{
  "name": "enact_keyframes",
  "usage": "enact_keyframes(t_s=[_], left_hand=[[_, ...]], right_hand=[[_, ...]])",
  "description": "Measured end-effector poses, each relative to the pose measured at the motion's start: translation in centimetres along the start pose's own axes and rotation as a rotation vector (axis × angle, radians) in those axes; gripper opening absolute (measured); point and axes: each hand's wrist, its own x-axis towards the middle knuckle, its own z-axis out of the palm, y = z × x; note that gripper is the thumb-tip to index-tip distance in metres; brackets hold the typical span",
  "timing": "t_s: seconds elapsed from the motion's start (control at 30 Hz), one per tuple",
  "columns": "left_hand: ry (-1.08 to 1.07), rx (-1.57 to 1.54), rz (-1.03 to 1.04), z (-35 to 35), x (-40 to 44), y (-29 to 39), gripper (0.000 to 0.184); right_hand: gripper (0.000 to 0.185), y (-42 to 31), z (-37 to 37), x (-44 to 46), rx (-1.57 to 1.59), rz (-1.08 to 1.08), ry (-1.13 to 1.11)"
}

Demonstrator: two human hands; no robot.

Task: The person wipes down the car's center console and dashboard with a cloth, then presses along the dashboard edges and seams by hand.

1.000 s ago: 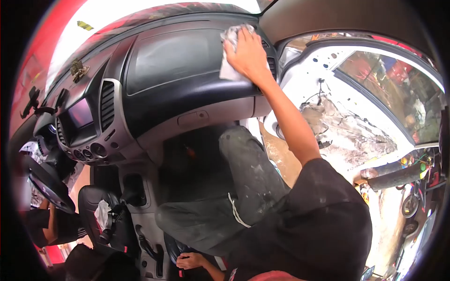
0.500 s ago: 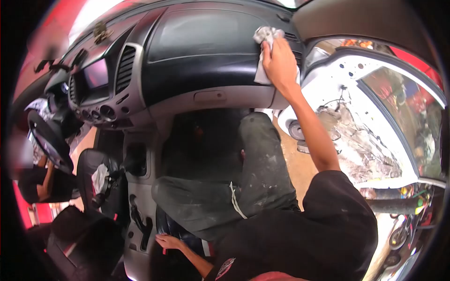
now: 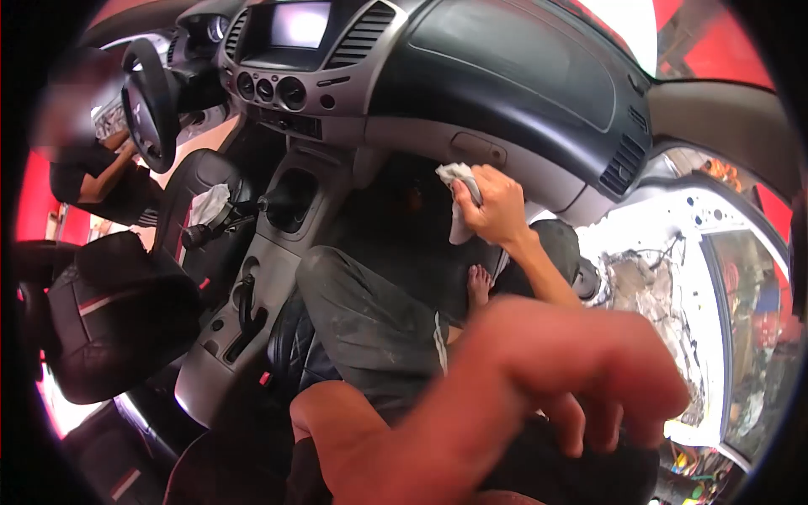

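Note:
My right hand [image 3: 492, 206] is closed around a crumpled white cloth [image 3: 459, 227], held up in front of the glove box [image 3: 471, 143] below the dashboard [image 3: 513, 67]. Part of the cloth pokes out above the fingers and the rest hangs below them. Close to the camera and blurred, my left hand [image 3: 589, 353] reaches across my body toward the right. Its fingers are bent downward and somewhat apart, and I see nothing in them.
Left of my legs are the gear lever [image 3: 290, 202] and handbrake [image 3: 244, 307]. Another person [image 3: 109, 172] is beside the steering wheel [image 3: 151, 118]. A second white cloth [image 3: 210, 202] lies near the driver's seat. At right stands the open door [image 3: 640, 286], its inner panel exposed.
My right hand and the cloth have come off the dashboard's right end, down and back. My left hand has risen from beside the seat to near the camera. The view has turned left.

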Motion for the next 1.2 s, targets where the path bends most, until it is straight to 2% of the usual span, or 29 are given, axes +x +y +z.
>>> enact_keyframes(t_s=[0.1, 0.17, 0.23, 0.3, 0.4, 0.43, 0.53, 0.57, 0.67, 0.73, 0.77, 0.83, 0.87, 0.9, 0.93, 0.97, 1.0, 1.07, 1.1, 1.2], left_hand=[[-0.210, -0.134, 0.003, -1.1, -0.7, -2.5, 0.052], [-0.303, -0.230, -0.099, -1.0, -0.7, -2.8, 0.069], [-0.298, -0.305, -0.309, -0.9, -2.1, -1.5, 0.099], [-0.376, -0.359, -0.367, -1.3, -1.8, -2.0, 0.127], [-0.601, -0.330, -0.254, -3.5, 0.2, -4.4, 0.156], [-0.664, -0.306, -0.251, -3.8, 0.2, -4.8, 0.162], [-0.713, -0.264, -0.199, -4.7, 1.3, -4.8, 0.164], [-0.700, -0.242, -0.150, -4.7, 2.0, -4.4, 0.163], [-0.480, -0.065, -0.094, -4.5, 1.8, -3.0, 0.133], [-0.310, 0.232, 0.033, -6.1, 2.3, -3.7, 0.100], [-0.222, 0.373, 0.085, -7.2, 2.5, -4.4, 0.084], [0.043, 0.900, 0.034, -11.4, 2.5, -6.8, 0.057], [0.303, 0.882, -0.009, -14.2, 1.7, -9.8, 0.040], [0.439, 0.888, -0.087, -16.4, 0.5, -12.0, 0.029], [0.512, 0.700, -0.129, -18.0, -1.0, -13.9, 0.018], [0.513, 0.566, -0.152, -18.2, -2.0, -14.0, 0.017], [0.528, 0.574, -0.132, -17.3, -2.1, -13.1, 0.018], [0.533, 0.624, 0.028, -15.9, -1.7, -10.9, 0.024], [0.486, 0.879, 0.131, -15.2, -1.2, -9.0, 0.032], [0.216, 1.102, 0.602, -13.3, -0.5, -4.0, 0.035]], right_hand=[[0.031, 0.9, 0.4, -1.4, 0.025, 0.059, -0.021], [0.030, 2.5, 0.7, -2.5, 0.034, 0.099, -0.052], [0.029, 2.1, 0.7, -2.3, 0.082, 0.133, -0.035], [0.029, 2.0, 0.6, -2.4, 0.110, 0.148, -0.039], [0.029, 2.1, 1.6, -2.4, 0.132, 0.134, -0.045], [0.028, 1.9, 1.7, -2.5, 0.140, 0.142, -0.058], [0.027, 1.8, 1.6, -2.7, 0.152, 0.148, -0.085], [0.027, 2.1, 1.9, -2.7, 0.157, 0.134, -0.082], [0.027, 1.9, 2.0, -2.9, 0.190, 0.155, -0.100], [0.027, 1.6, 1.8, -2.8, 0.213, 0.180, -0.063], [0.028, 1.9, 1.5, -2.9, 0.217, 0.264, -0.149], [0.029, 1.4, 1.2, -2.8, 0.291, 0.350, -0.094], [0.030, 1.1, 1.3, -2.7, 0.335, 0.383, -0.070], [0.033, 1.2, 1.5, -2.8, 0.334, 0.409, -0.075], [0.031, 1.4, 1.9, -3.2, 0.296, 0.414, -0.076], [0.031, 1.5, 2.1, -3.3, 0.318, 0.392, -0.080], [0.031, 1.0, 2.3, -3.0, 0.343, 0.380, -0.087], [0.030, 0.1, 1.8, -2.7, 0.343, 0.488, -0.231], [0.032, 0.1, 2.0, -2.8, 0.323, 0.443, -0.228], [0.033, 0.1, 2.4, -2.8, 0.287, 0.384, -0.273]])
